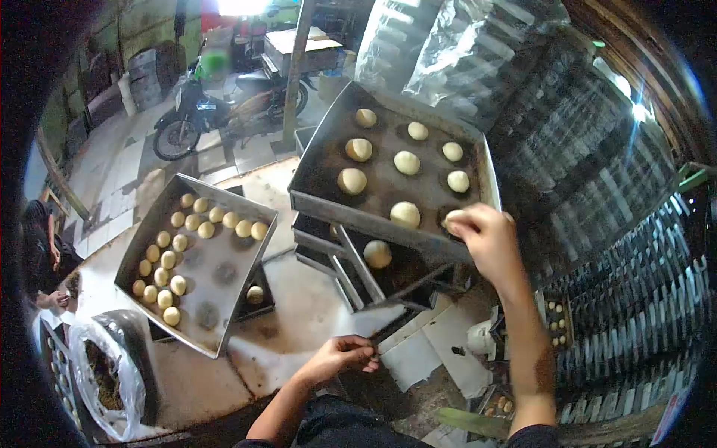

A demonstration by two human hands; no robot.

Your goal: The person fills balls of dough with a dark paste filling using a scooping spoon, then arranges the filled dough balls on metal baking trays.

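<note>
Two trays of dough balls w/ a person working btwn them. Right hand (pixel 489 239), centre-right of frame, is raised to the near edge of the upper tray (pixel 388 213), fingers curled shut round one pale dough ball (pixel 452 218) at the tray's lower-right corner. That tray sits tilted atop a stack of dark trays (pixel 351 280), upper centre; approx eight other balls are spaced out on it in rows, well apart from each other.

Left hand (pixel 340 357), bottom centre, is closed on the handle end of a thin dark tool (pixel 403 317), poss. a scraper, which runs up-right toward the stack. Can't tell what the tool's tip touches.

One lone ball (pixel 377 254) shows on a lower tray in the stack, just under the top one.

Left of frame: a second tray (pixel 213 299) lies tilted on the table (pixel 306 310), w/ approx twenty smaller balls packed along its upper and left sides; dark round marks on its bare part. A clear plastic bag (pixel 104 377) w/ dark contents sits lower left. Another person (pixel 41 254) is at the far-left edge. A motorbike (pixel 216 112) stands in the bkgd, upper left. Racks (pixel 620 246) fill the right side.
</note>
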